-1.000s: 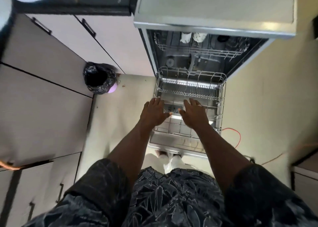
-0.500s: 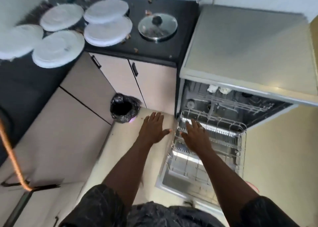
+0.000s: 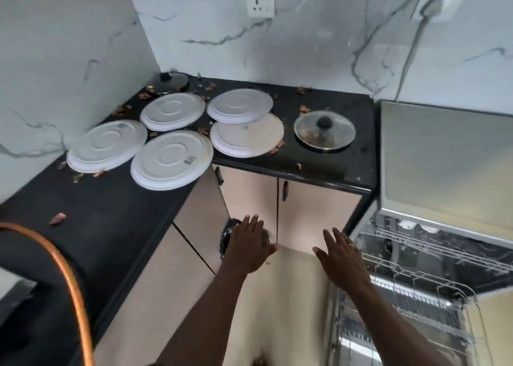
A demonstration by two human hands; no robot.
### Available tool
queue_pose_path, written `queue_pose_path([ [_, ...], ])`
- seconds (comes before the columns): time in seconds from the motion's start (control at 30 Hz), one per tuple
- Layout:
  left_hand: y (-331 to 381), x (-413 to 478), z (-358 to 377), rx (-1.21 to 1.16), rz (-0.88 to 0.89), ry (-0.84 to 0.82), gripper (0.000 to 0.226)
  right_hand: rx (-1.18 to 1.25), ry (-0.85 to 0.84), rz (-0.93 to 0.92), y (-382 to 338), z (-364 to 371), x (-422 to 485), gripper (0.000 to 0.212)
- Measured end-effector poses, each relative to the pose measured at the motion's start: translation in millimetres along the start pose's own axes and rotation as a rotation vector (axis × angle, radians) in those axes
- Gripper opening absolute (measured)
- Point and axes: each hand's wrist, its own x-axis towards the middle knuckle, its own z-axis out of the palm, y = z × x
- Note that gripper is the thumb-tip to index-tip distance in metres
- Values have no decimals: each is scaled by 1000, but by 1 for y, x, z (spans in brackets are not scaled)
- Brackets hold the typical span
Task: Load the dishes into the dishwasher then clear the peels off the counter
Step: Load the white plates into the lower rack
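Several white plates lie upside down on the black counter (image 3: 327, 168); the nearest plate (image 3: 172, 163) overhangs the front edge, and two others overlap, the upper plate (image 3: 240, 105) resting on the lower plate (image 3: 249, 138). Two glass lids are there, one lid (image 3: 324, 130) at the right and a second lid (image 3: 170, 82) in the back corner. Brown peels (image 3: 304, 108) are scattered over the counter. The dishwasher (image 3: 444, 157) stands open at the right with its lower rack (image 3: 416, 318) pulled out. My left hand (image 3: 248, 247) and my right hand (image 3: 342, 257) hover empty, fingers straight, in front of the cabinets.
Beige cabinet doors (image 3: 313, 216) run under the counter. A small bin with a black liner (image 3: 226, 236) sits on the floor behind my left hand. An orange hose (image 3: 69, 277) curves at the lower left. A plugged cable (image 3: 410, 49) hangs down the marble wall.
The view has lifted from the dishwasher rack up to the counter. Both hands have left the rack and moved up and to the left, still empty.
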Motion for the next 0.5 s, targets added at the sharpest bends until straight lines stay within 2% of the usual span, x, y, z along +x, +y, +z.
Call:
queue_pose_path([
  [0.27,-55,27,-24,-81,-50,85,79,-35,13,-81,-56,-21,63,70],
  [0.5,-80,72,-51,-71,-44,65,84,-4,80,-112,-89,-45,121,66],
])
